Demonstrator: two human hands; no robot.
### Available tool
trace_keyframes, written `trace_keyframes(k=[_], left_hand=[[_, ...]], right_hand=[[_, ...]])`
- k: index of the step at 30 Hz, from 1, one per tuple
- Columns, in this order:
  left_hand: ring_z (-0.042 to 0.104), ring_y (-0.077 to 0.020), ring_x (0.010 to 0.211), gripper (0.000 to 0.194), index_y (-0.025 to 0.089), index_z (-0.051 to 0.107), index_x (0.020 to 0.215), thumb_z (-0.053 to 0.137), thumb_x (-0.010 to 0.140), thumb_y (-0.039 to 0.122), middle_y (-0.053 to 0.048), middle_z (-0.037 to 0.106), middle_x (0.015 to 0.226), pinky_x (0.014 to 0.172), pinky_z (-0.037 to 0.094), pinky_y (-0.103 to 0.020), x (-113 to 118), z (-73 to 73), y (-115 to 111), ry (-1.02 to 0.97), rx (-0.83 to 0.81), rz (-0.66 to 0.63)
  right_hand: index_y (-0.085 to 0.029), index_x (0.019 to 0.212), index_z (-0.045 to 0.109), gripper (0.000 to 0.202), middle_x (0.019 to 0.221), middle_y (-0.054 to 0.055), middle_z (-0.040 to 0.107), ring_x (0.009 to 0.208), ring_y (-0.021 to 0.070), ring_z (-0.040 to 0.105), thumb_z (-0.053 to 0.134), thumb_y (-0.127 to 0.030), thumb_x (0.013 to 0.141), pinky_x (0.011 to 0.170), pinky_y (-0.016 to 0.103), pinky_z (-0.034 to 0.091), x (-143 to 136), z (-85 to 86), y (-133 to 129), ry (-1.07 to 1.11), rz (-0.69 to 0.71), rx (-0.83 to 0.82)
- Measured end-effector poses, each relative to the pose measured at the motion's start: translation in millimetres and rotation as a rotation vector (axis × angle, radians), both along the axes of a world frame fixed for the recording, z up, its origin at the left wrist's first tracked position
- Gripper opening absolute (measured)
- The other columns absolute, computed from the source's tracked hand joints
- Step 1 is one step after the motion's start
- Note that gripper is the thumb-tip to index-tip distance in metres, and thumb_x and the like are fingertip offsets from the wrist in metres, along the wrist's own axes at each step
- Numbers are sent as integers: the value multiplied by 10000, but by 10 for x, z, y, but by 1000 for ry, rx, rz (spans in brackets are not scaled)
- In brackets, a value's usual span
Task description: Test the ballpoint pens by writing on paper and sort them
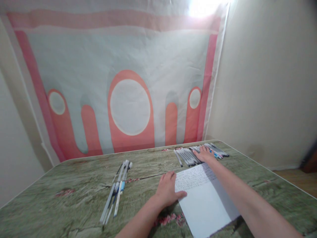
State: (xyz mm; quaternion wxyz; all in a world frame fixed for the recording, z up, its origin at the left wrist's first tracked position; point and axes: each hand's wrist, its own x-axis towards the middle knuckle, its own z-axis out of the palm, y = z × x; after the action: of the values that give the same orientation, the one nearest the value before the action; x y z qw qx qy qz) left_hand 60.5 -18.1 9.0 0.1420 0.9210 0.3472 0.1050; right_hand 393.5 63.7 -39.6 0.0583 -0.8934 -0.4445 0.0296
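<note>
- We see a sheet of paper (205, 205) lying on the table (81, 201), slightly turned, between the two forearms; smooth, matt and white, its upper part filled with rows of small dark handwriting, its lower part plain.
- Left hand (170, 188): open, palm down at the paper's left edge, thumb stretched across onto the page, the other fingers together and pointing forward.
- Right hand (204, 154): open, reaching past the paper's top edge, fingers parted over a row of pens (187, 157); its forearm passes above the page and shades its right side.
- We note the row pens as slim, straight rods, mostly clear or pale barrels with dark ends, laid side by side near the table's far edge; a few blue and pink ones show just right of the hand.
- A second, looser group of pens (120, 192) lies well to the left: long, pale, slanting shafts, one with a bright blue band.
- The table's covering bears a grey-green wood-grain pattern, cracked-looking, with sprays of pink blossom (170, 218).
- Behind, we record a hanging cloth (96, 66), softly creased, printed with coral arches and pale ovals.
</note>
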Motion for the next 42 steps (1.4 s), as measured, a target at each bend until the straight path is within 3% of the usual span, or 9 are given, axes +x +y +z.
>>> trace_keyframes(k=[6,15,20,29,32,39,42], left_hand=[[284,-265,1215,779,181,413,1217,469,607,661,-97,350,1327,1027,158,-365,-2,-2,5,-2,-16,0],[288,-266,1213,758,186,412,1217,475,615,642,-94,349,1328,1026,156,-367,-7,43,-28,-4,-34,6],[296,-265,1204,758,176,422,1204,486,607,639,-99,361,1317,1026,157,-365,-4,32,-25,-19,-25,7],[273,-264,1222,757,187,405,1219,479,615,637,-92,345,1331,1032,144,-368,-3,55,-43,-2,-44,6],[282,-258,1214,762,184,408,1210,474,612,651,-93,352,1323,1029,157,-365,-5,31,-29,3,-23,2],[308,-275,1195,780,178,424,1201,451,607,683,-109,378,1302,1009,199,-386,-7,-60,17,-47,20,-22],[307,-277,1195,789,180,419,1208,441,609,692,-108,368,1310,1003,209,-390,-15,-65,21,-42,24,-28]], right_hand=[[-140,1374,143,809,1440,78,72,1294,293,30,95,-655,752,1000,510,25,78,-4,-6,-5,1,1],[-207,1372,151,782,1446,40,46,1297,300,2,83,-672,746,990,536,-18,50,-4,57,-1,116,-44],[-158,1377,122,848,1440,92,57,1297,301,22,76,-700,726,995,527,-15,30,25,71,20,94,-23],[-155,1370,166,758,1436,97,94,1289,292,102,117,-629,781,998,494,56,80,79,40,-27,57,-4],[-147,1368,171,762,1433,109,99,1286,300,108,119,-632,783,1003,483,45,-101,130,55,-69,130,55],[-220,1360,189,676,1429,45,160,1285,240,146,133,-605,807,1018,430,93,-914,165,181,-77,563,122],[-225,1355,206,647,1430,32,156,1292,239,126,145,-581,819,1017,436,101,-1117,131,212,-65,639,115]])
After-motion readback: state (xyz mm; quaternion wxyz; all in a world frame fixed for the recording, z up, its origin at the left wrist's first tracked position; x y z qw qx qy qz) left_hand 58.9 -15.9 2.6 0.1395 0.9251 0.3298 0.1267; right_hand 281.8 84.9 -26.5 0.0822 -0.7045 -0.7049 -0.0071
